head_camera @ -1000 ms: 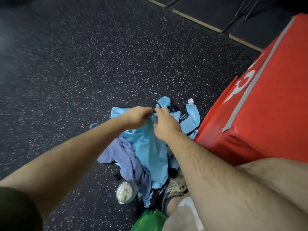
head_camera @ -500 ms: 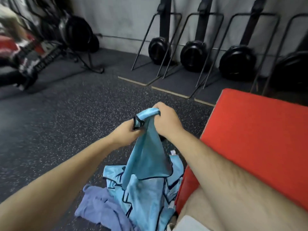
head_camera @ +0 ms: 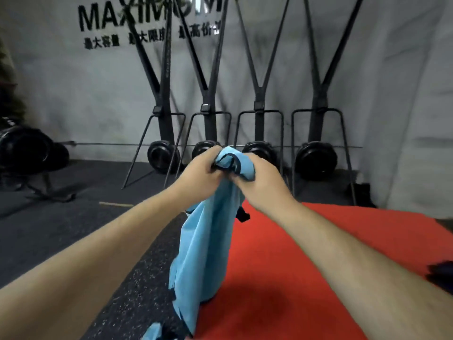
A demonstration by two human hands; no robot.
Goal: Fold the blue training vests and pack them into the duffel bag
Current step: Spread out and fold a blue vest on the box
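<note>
Black lettering (head_camera: 122,17), "MAXIM" with the rest blurred, is being shown on the grey wall (head_camera: 73,94) above small Chinese characters (head_camera: 101,42). The bunched, black-trimmed top of the thin, smooth blue vest (head_camera: 203,246) is being clutched by the curled left hand (head_camera: 198,176) and right hand (head_camera: 263,184), the cloth being dangled where speckled rubber floor (head_camera: 122,278) meets red padded block (head_camera: 318,266).

We see the vest (head_camera: 203,253) as thin, smooth cloth, light blue with darker binding at its edges, hanging in soft folds. The pad (head_camera: 306,266) has a matt red cover that looks smooth. The floor (head_camera: 61,224) is dark, grainy rubber with pale flecks. The wall (head_camera: 85,99) looks like matt grey plaster. The frames (head_camera: 257,119) are matt black metal; the drums (head_camera: 316,159) show a faint gloss.
</note>
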